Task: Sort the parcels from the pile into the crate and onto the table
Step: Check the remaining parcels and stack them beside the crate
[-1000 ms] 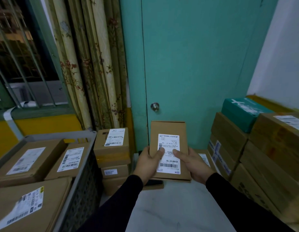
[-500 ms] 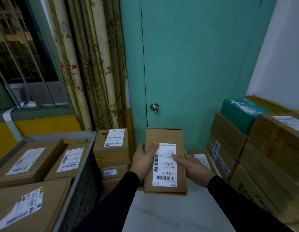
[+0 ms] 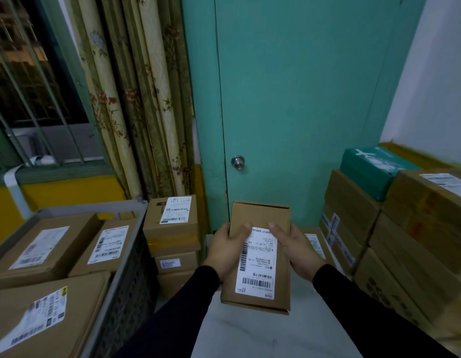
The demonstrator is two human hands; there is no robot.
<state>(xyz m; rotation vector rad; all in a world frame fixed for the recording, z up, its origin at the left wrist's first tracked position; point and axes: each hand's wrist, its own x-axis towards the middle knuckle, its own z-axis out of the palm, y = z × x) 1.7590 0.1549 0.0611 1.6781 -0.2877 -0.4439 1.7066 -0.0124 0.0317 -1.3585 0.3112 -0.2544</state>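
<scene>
Parcel (image 3: 260, 254) gripped by left hand (image 3: 228, 250) and right hand (image 3: 296, 250), thumbs curled over label; crate (image 3: 126, 275) lies left of parcel; label should be read before placing.

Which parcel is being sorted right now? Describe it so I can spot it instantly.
Start at the teal door and drop below its knob. There the left hand and right hand hold a slim brown parcel above the white table. Unlike the stacked boxes, it is lifted, label facing up.
</scene>
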